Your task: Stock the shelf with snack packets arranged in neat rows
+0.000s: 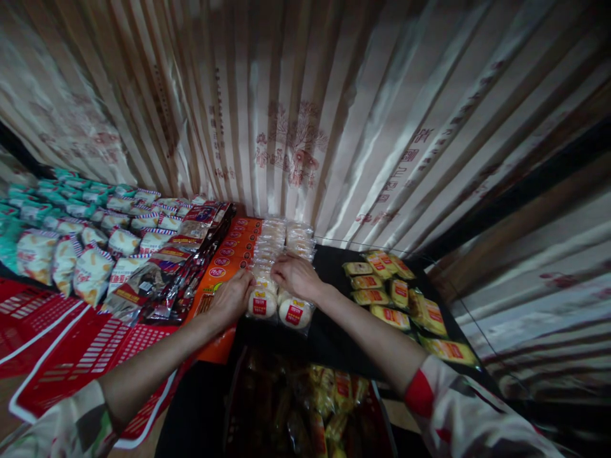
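Observation:
Two columns of clear packets with white round cakes and red labels run away from me on the black table. My left hand (pixel 233 294) is closed, its fingertips pinched at the left column, just above its front packet (pixel 260 306). Over the right column, my right hand (pixel 294 275) has curled fingers pressed to the upper edge of a packet and hides part of it. The right column's front packet (pixel 294 313) lies flat below that hand. Orange packages (pixel 217 272) in an overlapping row lie beside my left hand.
Small yellow packets (pixel 371 297) lie on the black table (pixel 334 337) to the right. Dark red pouches (pixel 184 270), white bags (pixel 93 270) and green packs (pixel 79 191) stand left. Red baskets (pixel 95 356) sit front left; a basket of yellow packets (pixel 329 394) is below. A pleated curtain (pixel 296 127) hangs behind.

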A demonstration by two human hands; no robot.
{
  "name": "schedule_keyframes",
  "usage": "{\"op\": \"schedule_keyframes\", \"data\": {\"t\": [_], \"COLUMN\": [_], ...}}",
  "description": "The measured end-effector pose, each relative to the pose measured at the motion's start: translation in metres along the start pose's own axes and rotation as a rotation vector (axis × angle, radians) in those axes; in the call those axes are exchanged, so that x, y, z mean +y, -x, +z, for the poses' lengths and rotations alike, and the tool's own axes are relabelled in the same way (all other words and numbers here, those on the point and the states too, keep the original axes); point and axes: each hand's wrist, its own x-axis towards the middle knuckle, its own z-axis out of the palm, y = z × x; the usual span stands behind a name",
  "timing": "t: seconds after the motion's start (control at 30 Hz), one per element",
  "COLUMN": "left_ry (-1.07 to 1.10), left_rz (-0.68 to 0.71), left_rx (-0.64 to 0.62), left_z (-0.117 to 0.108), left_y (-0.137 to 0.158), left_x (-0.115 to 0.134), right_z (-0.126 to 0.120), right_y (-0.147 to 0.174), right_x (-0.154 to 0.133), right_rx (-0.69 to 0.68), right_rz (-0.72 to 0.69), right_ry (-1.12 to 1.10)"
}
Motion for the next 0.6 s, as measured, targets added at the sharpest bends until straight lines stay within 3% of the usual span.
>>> {"op": "schedule_keyframes", "data": {"t": [0.2, 0.27, 0.37, 0.47, 0.6], "left_ry": [-0.052, -0.081, -0.123, -0.097, 0.026], "left_rz": [-0.024, -0.019, -0.007, 0.04, 0.16], "left_rx": [-0.011, 0.007, 0.109, 0.198, 0.238], "left_z": [0.008, 0.005, -0.009, -0.024, -0.031], "left_y": [0.001, 0.001, -0.004, -0.027, -0.09], "left_x": [-0.003, -0.003, 0.001, 0.008, 0.023], "right_z": [0.003, 0.002, 0.003, 0.005, 0.004], "right_y": [0.006, 0.009, 0.01, 0.005, -0.012], "right_x": [0.002, 0.009, 0.036, 0.077, 0.131], "right_rx": [0.063, 0.139, 0.334, 0.515, 0.452], "right_rz": [-0.045, -0.033, 0.101, 0.278, 0.441], "right_ry": [-0.092, -0.139, -0.243, -0.31, -0.305]}}
